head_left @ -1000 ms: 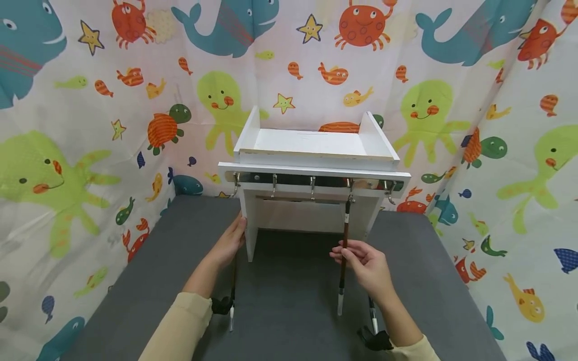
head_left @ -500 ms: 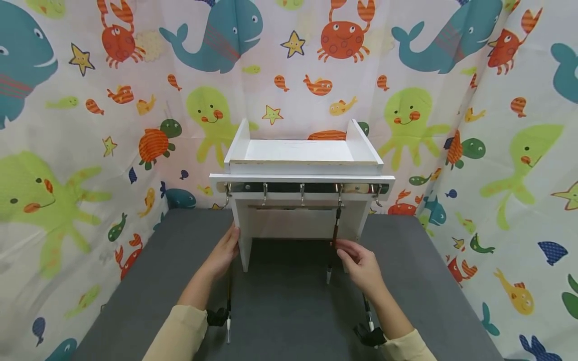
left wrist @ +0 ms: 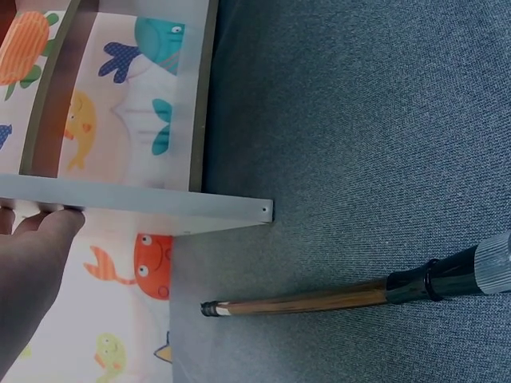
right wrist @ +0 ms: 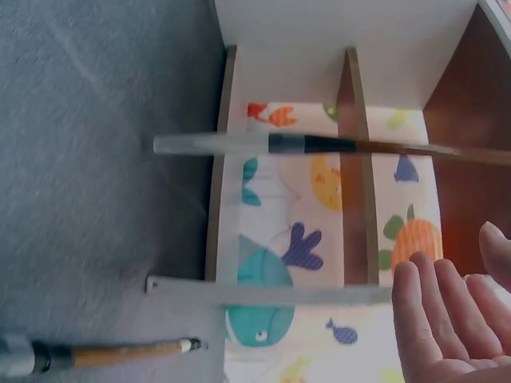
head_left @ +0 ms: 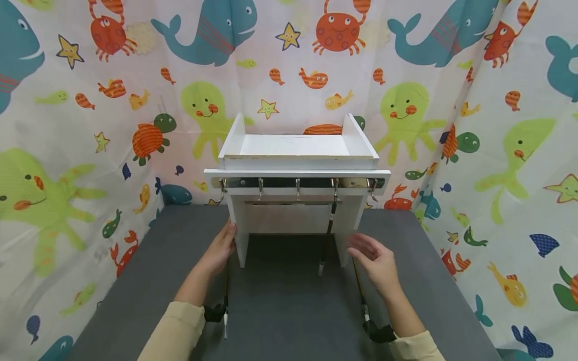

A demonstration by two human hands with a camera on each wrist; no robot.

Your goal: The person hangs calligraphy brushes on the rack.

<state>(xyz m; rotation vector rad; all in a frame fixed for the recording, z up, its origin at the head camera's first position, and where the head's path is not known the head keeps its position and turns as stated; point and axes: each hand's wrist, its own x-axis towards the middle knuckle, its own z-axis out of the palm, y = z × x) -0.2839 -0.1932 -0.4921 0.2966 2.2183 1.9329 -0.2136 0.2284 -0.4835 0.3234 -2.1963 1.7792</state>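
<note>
A white wooden rack [head_left: 295, 173] with a row of metal hooks under its top stands on the grey mat. A brown-handled brush [head_left: 327, 235] hangs from one hook on the right, its capped tip just above the mat; in the right wrist view the brush [right wrist: 319, 145] hangs free. My right hand [head_left: 375, 255] is open beside the rack's right leg, a little right of the brush, holding nothing. My left hand [head_left: 220, 248] rests flat against the rack's left leg [left wrist: 136, 199]. Its fingers [left wrist: 36, 263] touch the panel's edge.
Two more brushes lie on the mat, one beneath my left forearm [head_left: 225, 301] [left wrist: 343, 295] and one beneath my right forearm [head_left: 359, 296] [right wrist: 104, 353]. A sea-animal curtain [head_left: 67, 150] closes in the back and both sides. The grey mat [head_left: 289, 311] stretches in front of the rack.
My right hand let go of the hanging brush and drew off to the right, fingers spread. The brush now hangs by itself from the hook. The left hand stayed on the leg.
</note>
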